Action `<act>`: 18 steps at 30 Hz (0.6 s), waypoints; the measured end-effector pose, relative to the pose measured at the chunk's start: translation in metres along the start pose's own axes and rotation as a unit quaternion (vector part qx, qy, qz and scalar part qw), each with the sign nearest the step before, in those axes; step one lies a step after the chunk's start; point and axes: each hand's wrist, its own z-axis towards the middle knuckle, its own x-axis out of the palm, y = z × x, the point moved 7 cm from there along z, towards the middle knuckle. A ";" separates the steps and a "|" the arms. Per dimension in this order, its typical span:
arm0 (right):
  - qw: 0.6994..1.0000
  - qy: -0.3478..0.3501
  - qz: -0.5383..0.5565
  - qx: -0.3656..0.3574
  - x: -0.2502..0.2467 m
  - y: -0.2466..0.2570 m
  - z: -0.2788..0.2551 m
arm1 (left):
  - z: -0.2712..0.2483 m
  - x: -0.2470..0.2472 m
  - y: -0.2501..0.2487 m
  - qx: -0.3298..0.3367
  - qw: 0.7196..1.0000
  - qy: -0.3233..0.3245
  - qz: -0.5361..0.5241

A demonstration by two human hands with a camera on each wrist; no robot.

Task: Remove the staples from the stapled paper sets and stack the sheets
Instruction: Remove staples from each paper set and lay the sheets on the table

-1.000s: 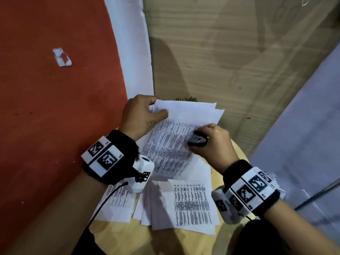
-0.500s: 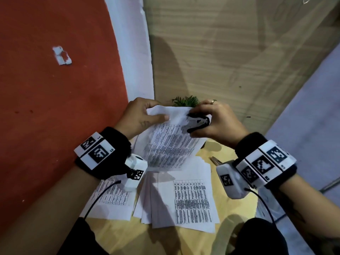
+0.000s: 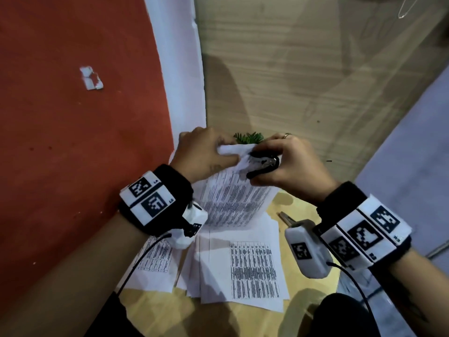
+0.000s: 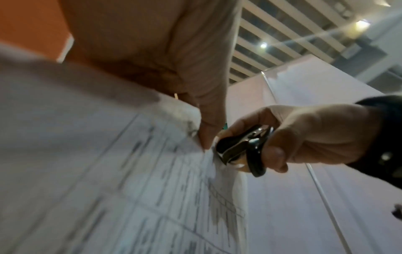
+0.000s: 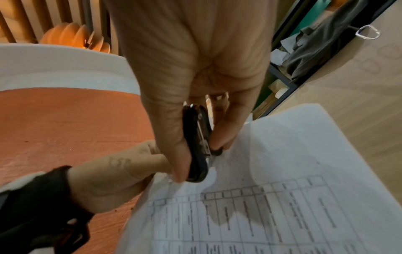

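A stapled paper set (image 3: 233, 198) printed with tables is held up off the round table (image 3: 155, 310). My left hand (image 3: 206, 154) pinches its crumpled top corner (image 4: 191, 127) between thumb and fingers. My right hand (image 3: 289, 161) grips a black and metal staple remover (image 3: 263, 164) whose jaws bite the paper beside the left thumb (image 4: 208, 137). In the right wrist view the staple remover (image 5: 197, 146) is squeezed between thumb and fingers over the paper set (image 5: 272, 189). The staple itself is hidden. Loose sheets (image 3: 245, 268) lie fanned on the table below.
More printed sheets (image 3: 155, 261) lie under my left wrist. A key (image 3: 285, 218) rests on the table by my right wrist. A small green plant (image 3: 247, 137) stands behind the held paper. Red floor (image 3: 73, 142) is at left, wood floor (image 3: 303, 69) ahead.
Both hands have lifted the stapled set off the table and raised it. The right hand moved the staple remover from mid-page up to the top corner beside the left thumb.
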 end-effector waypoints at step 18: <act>0.978 -0.104 -0.051 -0.173 0.003 0.017 -0.014 | 0.000 0.004 0.004 -0.001 0.969 0.044 -0.241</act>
